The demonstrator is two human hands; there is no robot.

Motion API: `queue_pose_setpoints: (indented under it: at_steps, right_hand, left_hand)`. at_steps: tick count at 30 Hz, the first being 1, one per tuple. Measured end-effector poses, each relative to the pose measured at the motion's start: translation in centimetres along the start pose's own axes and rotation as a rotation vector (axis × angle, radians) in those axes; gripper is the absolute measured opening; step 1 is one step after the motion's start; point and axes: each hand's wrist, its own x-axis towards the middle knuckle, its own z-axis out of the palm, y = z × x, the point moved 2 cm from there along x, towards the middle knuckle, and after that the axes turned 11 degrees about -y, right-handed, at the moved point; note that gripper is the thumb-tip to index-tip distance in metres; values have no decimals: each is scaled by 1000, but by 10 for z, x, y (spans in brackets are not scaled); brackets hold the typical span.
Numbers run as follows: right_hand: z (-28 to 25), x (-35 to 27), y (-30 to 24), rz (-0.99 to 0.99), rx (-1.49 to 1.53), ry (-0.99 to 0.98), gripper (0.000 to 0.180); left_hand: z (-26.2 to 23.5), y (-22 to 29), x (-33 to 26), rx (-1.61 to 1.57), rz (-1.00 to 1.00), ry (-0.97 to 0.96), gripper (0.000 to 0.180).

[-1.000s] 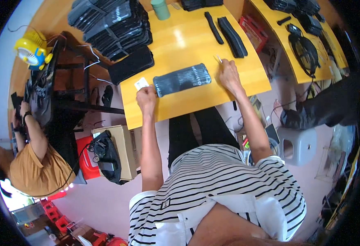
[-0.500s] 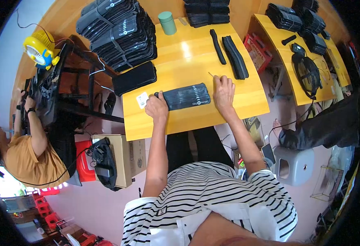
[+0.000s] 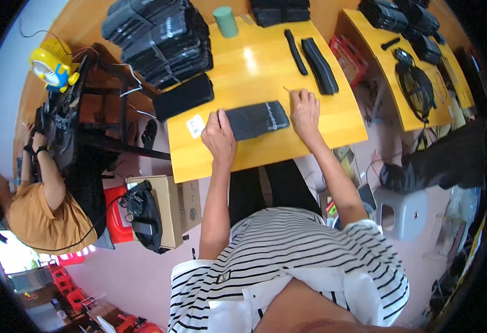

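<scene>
A flat black fabric piece (image 3: 252, 120) with white print near its right end lies across the near middle of the yellow table. My left hand (image 3: 219, 139) is closed on its left end, thumb on top. Just past the right end, my right hand (image 3: 307, 115) is closed with fingertips together, a thin tan stick (image 3: 289, 89) poking out from them. Its kind is too small to make out. A small white printed label (image 3: 196, 126) lies left of my left hand. Behind it sits a low stack of plain black pieces (image 3: 183, 97).
Tall tied bundles of black pieces (image 3: 166, 53) stand at the far left, beside a green canister (image 3: 226, 25). Black strips (image 3: 319, 66) lie at the right. A second table (image 3: 390, 91) stands farther right. A co-worker (image 3: 49, 216) sits at the left near a yellow fan (image 3: 51, 64).
My left hand has curled more tightly around the fabric piece's left end. The whole view has shifted slightly. My right hand still holds the thin stick beside the piece.
</scene>
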Motion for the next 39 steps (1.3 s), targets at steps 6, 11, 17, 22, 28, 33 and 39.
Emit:
queue_pose_setpoints:
  at_steps: [6,11,17,22,28,33,39]
  right_hand:
    - [2,7,-1,-29,11,-7,13]
    - [3,5,0,-43,-15,84,9]
    - [-25,-1,-10,-43,23,32,19]
    - [-84,-7,-48,224,1393,-438,40]
    - [-72,-12,-71,280,1445,-293,47]
    - [-70,-19,-79,281,1500,-191,41]
    - [-77,-29,-92,245,1760,-213,41]
  left_hand:
    - [-17,20,-36,-142,151,53,22]
    - [-103,10,-35,-180,69,392,31]
    - [-101,-27,-47,-321,-3,376,32]
    - [-86,-26,-54,-391,-7,361,31]
    - [-61,-36,-53,-679,-98,184,32]
    - [-57,-39,-58,-1031,-389,31,35]
    - [-58,-51,-57,-1244,-500,-166,37]
